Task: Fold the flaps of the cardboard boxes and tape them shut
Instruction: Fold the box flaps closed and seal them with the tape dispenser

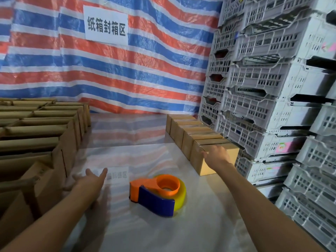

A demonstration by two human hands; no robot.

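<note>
So, the striped tarp [127,70] filled the whole back of the view, with a stack of grey plastic crates [272,88] towering on the right. The table [145,224] underneath had a glossy covering. Rows of open boxes [36,133] were packed along its left side, flaps not yet folded. A shorter row of closed boxes [192,131] ran along the right side, right up against the crates. The tape dispenser [160,193], orange and blue with a yellowish roll, lay on its side in the middle of the table with nobody touching it.

My read: this was the gap between boxes. The nearest closed box [197,157] looked finished and was being set at the end of the row. If so, the next move called for pulling an open box from the left into the free middle area, folding its flaps flat, then picking up the dispenser.

The right hand [216,153] was stretched out on a long, straight arm and rested on that nearest closed box. Its fingers lay over the top and looked fairly straight, not wrapped around anything as far as I could tell. The left hand [91,180] hung low over the table just beside the open boxes, holding nothing, fingers spread and thumb sticking out. It looked pointed towards the next box.
</note>
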